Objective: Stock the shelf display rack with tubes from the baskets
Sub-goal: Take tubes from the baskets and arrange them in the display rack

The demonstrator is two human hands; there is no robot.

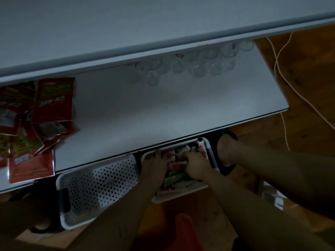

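1. The right hand [196, 165] curls round a red-and-white one of the tubes [178, 163]. The left hand [154, 164] lies on the pile beside it, its grip too dim to tell.
2. Likely risk: lifting from this tangled heap could drag neighbouring tubes over the rim of the basket [172, 197], or knock them against the shelf [163, 115] edge just above the hands.
3. The tubes look small and soft, in red, white and green, heaped criss-cross under both hands.

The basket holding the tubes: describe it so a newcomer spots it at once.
Find the wide white shelf board; under its front edge sit two white perforated plastic baskets. Yours is the right basket, heaped with red, green and white tubes, with the left hand and right hand in it; the left basket looks almost empty.
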